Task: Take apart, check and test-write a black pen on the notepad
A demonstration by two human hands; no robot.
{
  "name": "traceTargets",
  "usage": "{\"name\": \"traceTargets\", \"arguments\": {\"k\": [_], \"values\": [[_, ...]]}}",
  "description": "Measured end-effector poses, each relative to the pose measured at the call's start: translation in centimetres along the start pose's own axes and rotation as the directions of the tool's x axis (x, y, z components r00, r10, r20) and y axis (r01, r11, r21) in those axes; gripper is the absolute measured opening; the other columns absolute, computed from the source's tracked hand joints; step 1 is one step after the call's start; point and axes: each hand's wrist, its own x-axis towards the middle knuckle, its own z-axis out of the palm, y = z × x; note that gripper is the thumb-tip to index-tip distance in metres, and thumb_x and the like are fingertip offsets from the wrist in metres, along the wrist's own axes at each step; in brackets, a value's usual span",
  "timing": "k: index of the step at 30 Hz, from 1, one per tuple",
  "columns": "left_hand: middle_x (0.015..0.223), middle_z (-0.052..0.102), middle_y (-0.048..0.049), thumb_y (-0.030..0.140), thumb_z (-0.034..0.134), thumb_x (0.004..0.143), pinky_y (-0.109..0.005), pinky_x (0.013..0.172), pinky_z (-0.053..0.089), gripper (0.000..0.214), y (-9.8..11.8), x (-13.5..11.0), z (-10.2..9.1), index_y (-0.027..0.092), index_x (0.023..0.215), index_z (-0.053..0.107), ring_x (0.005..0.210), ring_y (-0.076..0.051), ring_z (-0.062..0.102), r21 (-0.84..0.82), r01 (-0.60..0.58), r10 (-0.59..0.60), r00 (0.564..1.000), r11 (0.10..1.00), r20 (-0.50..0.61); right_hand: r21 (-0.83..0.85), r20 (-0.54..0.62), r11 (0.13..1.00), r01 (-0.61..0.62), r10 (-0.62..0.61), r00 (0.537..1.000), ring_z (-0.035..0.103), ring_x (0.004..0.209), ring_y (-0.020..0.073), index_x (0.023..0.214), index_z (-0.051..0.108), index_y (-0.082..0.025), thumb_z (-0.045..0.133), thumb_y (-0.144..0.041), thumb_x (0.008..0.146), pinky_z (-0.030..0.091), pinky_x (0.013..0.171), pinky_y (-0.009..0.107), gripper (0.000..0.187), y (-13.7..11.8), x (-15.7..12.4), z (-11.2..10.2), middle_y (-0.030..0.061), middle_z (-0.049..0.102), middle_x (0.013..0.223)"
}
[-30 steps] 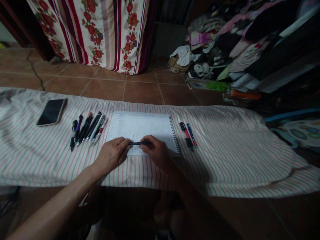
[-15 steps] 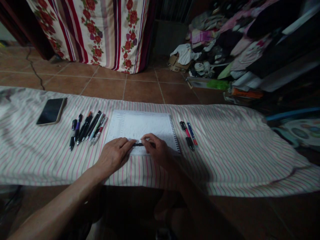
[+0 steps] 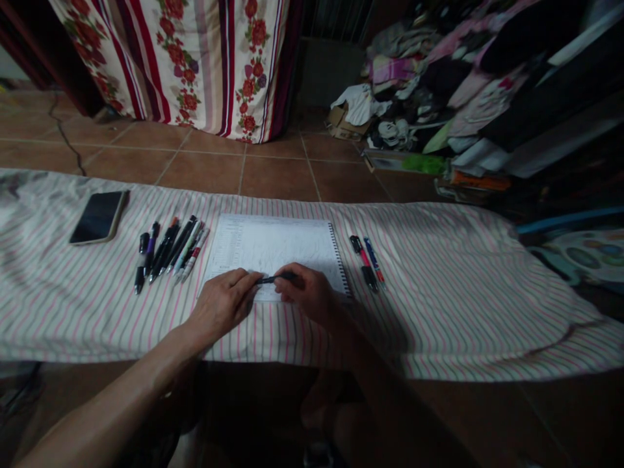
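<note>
A black pen (image 3: 273,279) lies crosswise over the near edge of a spiral notebook (image 3: 277,247) open on a striped cloth (image 3: 439,286). My left hand (image 3: 221,302) pinches the pen's left end with closed fingers. My right hand (image 3: 307,296) grips its right end, fingers curled round it. Left of the notebook lies a row of several pens (image 3: 168,250). Two more pens (image 3: 368,261) rest to the right of the spiral binding.
A dark phone (image 3: 99,216) lies face up at the cloth's far left. Beyond the cloth is brown tiled floor (image 3: 273,172), a floral curtain (image 3: 195,65) and a heap of clothes (image 3: 439,84) at the right. A paint palette (image 3: 585,257) sits at the right edge.
My hands have drawn closer together along the pen, so less of it shows between them. Everything else on the cloth is unmoved.
</note>
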Motion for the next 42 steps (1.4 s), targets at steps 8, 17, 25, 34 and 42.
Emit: {"name": "traceTargets", "arguments": {"k": [8,17,25,34,42], "values": [[0.080,0.062,-0.0062,0.025,0.039,0.090,-0.028,0.064,0.049,0.029,0.2,-0.1,0.3,0.014,0.110,0.056,0.071,-0.016,0.060,-0.062,0.039,-0.039,0.999,0.997,-0.004,-0.277,-0.070,0.953,0.123,-0.147,0.987,0.051,0.045,0.0087,0.069,0.061,-0.019,0.054,-0.042,0.080,0.040,0.048,0.020,0.027,0.2,0.2,0.0,-0.0033,0.057,0.051],[0.080,0.067,-0.0046,0.031,0.043,0.089,-0.025,0.062,0.048,0.028,0.6,0.5,0.2,0.018,0.104,0.062,0.071,-0.016,0.063,-0.108,0.142,-0.142,0.990,0.984,0.002,-0.111,-0.028,0.989,0.102,-0.106,0.994,0.053,0.047,0.0086,0.080,0.061,-0.019,0.056,-0.041,0.078,0.042,0.049,0.021,0.023,0.1,0.4,0.7,-0.0029,0.059,0.057],[0.078,0.069,-0.0049,0.039,0.050,0.083,-0.029,0.061,0.049,0.029,0.7,0.9,1.4,0.018,0.095,0.066,0.069,-0.018,0.064,-0.560,0.439,-0.490,0.869,0.703,0.065,0.299,-0.128,0.950,0.083,-0.047,0.991,0.058,0.058,0.0103,0.104,0.057,-0.019,0.064,-0.041,0.068,0.046,0.053,0.023,0.042,0.8,1.3,0.5,0.0014,0.065,0.077],[0.054,0.049,0.0040,0.041,0.054,0.078,-0.020,0.041,0.027,0.029,2.8,2.9,0.2,0.014,0.074,0.061,0.043,-0.006,0.035,-0.787,0.536,-0.541,0.778,0.306,0.320,0.372,-0.192,0.925,0.081,-0.009,0.981,0.053,0.058,0.0083,0.091,0.065,-0.021,0.062,-0.032,0.071,0.041,0.051,0.021,0.023,-0.8,0.9,0.2,0.0014,0.068,0.082],[0.071,0.061,-0.0021,0.034,0.051,0.080,-0.027,0.061,0.043,0.023,2.9,2.8,1.0,0.016,0.087,0.062,0.065,-0.015,0.054,-0.789,0.424,-0.432,0.873,0.444,0.225,0.292,-0.290,0.953,0.074,0.015,0.957,0.045,0.049,0.0076,0.072,0.057,-0.019,0.067,-0.038,0.065,0.038,0.048,0.021,0.023,-1.1,0.8,-0.5,-0.0044,0.054,0.056]]}}
